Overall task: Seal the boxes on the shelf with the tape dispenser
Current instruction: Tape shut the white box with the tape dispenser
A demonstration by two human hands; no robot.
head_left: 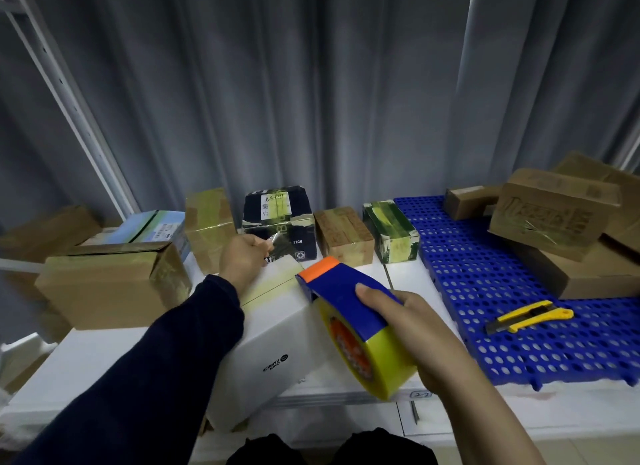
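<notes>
Left of the left hand, a brown box (110, 284) is parked with its flaps down, judged to be waiting its turn. The left hand (242, 257) is curled at the far edge of the white box (270, 343). The end of the tape strip (273, 284) seems to be pinched there, likely as an anchor, though blur is noted. The strip is laid along the box seam between the hands. Beyond the left hand, a black box (280, 222) is seen, already taped. The tape dispenser (339, 291) is gripped by the right hand (415, 322), its orange nose set at the box top so tape can be drawn. Right of that hand, a utility knife (530, 321) is seen on the blue mat (485, 257), well apart.
</notes>
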